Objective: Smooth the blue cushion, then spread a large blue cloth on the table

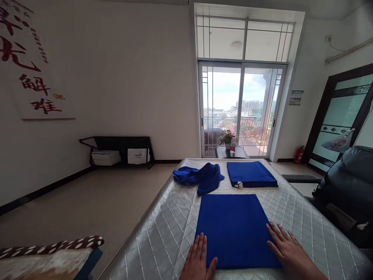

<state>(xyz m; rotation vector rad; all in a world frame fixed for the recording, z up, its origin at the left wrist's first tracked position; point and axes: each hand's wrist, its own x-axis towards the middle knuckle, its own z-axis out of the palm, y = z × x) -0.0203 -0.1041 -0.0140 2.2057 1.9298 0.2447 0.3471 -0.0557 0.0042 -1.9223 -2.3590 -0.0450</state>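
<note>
A blue cloth [234, 229], folded into a flat rectangle, lies in front of me on a quilted mattress [157, 233] with a shiny cover. My left hand [198, 256] rests flat on its near left corner, fingers stretched out. On the right edge lies my right hand [284, 245], fingers spread, the tips touching the cloth. Behind it on the right sits a stack of folded blue cloths [250, 173] with a white tag at the front. A crumpled blue cloth [201, 175] lies loose to the left of that stack.
A small dark table [241, 152] with a potted plant [226, 138] and a bottle [232, 144] stands past the mattress, before sliding glass doors. On the right is a black chair [349, 186]. A patterned cushion or bedding [58, 258] shows at lower left.
</note>
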